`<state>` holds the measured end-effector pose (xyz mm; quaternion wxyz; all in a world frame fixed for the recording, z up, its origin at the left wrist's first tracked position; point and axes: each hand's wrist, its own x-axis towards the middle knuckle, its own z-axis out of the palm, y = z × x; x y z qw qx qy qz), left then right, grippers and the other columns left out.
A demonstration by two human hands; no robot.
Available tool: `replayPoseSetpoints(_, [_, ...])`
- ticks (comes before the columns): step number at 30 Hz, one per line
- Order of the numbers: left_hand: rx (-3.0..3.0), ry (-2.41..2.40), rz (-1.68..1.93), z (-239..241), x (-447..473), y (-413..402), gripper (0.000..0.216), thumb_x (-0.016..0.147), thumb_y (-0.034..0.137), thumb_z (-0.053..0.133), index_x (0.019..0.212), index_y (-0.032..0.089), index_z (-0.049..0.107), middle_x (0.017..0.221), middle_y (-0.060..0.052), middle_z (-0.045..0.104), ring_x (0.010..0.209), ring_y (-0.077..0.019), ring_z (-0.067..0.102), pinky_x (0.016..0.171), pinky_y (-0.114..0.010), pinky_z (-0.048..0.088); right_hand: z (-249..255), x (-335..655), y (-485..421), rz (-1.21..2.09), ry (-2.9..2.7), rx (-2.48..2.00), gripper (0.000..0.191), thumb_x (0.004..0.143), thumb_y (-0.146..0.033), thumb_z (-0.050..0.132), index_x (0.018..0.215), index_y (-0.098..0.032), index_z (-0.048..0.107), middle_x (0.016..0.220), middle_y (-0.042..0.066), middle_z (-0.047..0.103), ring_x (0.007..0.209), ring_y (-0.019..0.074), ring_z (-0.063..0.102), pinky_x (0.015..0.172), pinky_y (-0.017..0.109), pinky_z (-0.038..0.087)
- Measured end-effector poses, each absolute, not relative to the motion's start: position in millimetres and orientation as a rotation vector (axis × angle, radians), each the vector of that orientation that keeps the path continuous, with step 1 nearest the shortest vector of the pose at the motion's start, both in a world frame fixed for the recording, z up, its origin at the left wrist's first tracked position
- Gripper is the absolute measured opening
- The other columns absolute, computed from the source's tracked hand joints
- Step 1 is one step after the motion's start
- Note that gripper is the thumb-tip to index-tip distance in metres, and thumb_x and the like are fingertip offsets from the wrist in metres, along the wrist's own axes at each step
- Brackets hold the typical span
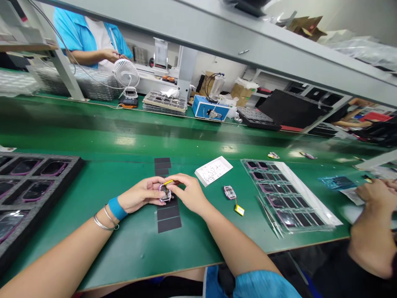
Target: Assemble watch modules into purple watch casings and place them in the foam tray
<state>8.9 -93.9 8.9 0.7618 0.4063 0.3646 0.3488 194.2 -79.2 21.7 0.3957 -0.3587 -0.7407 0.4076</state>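
My left hand (145, 191) is closed round a small device housing (165, 193) with a purple rim and bare electronics inside. Thumb and fingers of my right hand (187, 190) pinch a thin yellow battery (168, 182) at the housing's upper edge, seen nearly edge-on. Beneath both hands runs a column of black rectangular pads (169, 224) on the green table. To the right lies a second opened housing (230, 192), wired to a yellow and silver battery (239, 210). A shallow white tray (214, 169) with tiny dark bits stands behind it.
A grey foam tray (70, 165) of purple-rimmed screens fills the left. On the right are tweezers (270, 218) and a clear tray (291, 194) of parts. A co-worker's hands (376, 190) are at far right. A blue machine (210, 108) and a fan (124, 72) stand behind.
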Motion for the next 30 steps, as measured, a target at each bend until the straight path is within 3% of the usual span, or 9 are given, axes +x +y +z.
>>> replayPoseSetpoints(5, [0.854, 0.897, 0.815, 5.1, 19.4, -93.4, 0.029, 0.068, 0.016, 0.074, 0.094, 0.014, 0.062, 0.08, -0.007, 0.069, 0.073, -0.0166, 0.067, 0.067, -0.028, 0.057, 14.9, 187.1, -79.1, 0.874, -1.938, -0.99, 0.023, 0.076, -0.011, 0.062, 0.093, -0.025, 0.07, 0.082, 0.0, 0.067, 0.08, 0.0151, 0.061, 0.079, 0.03, 0.048])
replayPoseSetpoints(9, [0.789, 0.967, 0.88, 5.6, 22.6, -93.8, 0.021, 0.07, 0.014, 0.071, 0.09, 0.013, 0.061, 0.081, -0.008, 0.07, 0.071, -0.0173, 0.068, 0.063, -0.026, 0.057, 7.7, 189.8, -69.7, 0.986, -1.795, -1.075, 0.032, 0.078, -0.016, 0.063, 0.109, -0.023, 0.063, 0.096, 0.002, 0.068, 0.081, 0.014, 0.063, 0.077, 0.029, 0.051])
replayPoseSetpoints(12, [0.71, 0.976, 0.953, 6.0, 21.6, -92.4, 0.018, 0.074, 0.012, 0.067, 0.091, 0.012, 0.061, 0.089, -0.011, 0.071, 0.075, -0.0182, 0.069, 0.07, -0.028, 0.057, 6.1, 200.4, -60.9, 0.864, -1.963, -1.287, 0.013, 0.078, -0.014, 0.062, 0.087, -0.02, 0.068, 0.087, 0.003, 0.067, 0.073, 0.0141, 0.062, 0.071, 0.028, 0.05])
replayPoseSetpoints(15, [0.665, 0.935, 1.03, 4.6, 20.3, -89.9, 0.019, 0.076, 0.01, 0.064, 0.095, 0.012, 0.06, 0.092, -0.013, 0.071, 0.085, -0.0196, 0.068, 0.08, -0.032, 0.055, 7.4, 207.8, -57.8, 0.683, -2.225, -1.398, 0.012, 0.074, -0.007, 0.063, 0.072, -0.018, 0.068, 0.084, 0.004, 0.064, 0.074, 0.0153, 0.06, 0.074, 0.029, 0.048])
replayPoseSetpoints(22, [0.65, 0.879, 1.073, 0.2, 21.7, -86.3, 0.019, 0.079, 0.011, 0.062, 0.097, 0.015, 0.059, 0.096, -0.012, 0.071, 0.095, -0.021, 0.065, 0.085, -0.038, 0.053, 15.1, 202.6, -66.9, 0.636, -2.345, -1.435, 0.009, 0.074, -0.011, 0.068, 0.08, -0.017, 0.071, 0.093, 0.005, 0.064, 0.085, 0.0174, 0.06, 0.081, 0.031, 0.046])
replayPoseSetpoints(30, [0.644, 0.859, 1.06, -1.0, 23.2, -86.2, 0.02, 0.076, 0.011, 0.065, 0.095, 0.015, 0.059, 0.096, -0.011, 0.071, 0.094, -0.0212, 0.066, 0.088, -0.042, 0.051, 4.9, 204.1, -59.7, 0.798, -2.203, -1.464, 0.01, 0.069, -0.011, 0.074, 0.074, -0.019, 0.072, 0.092, 0.003, 0.06, 0.086, 0.0151, 0.059, 0.082, 0.028, 0.046])
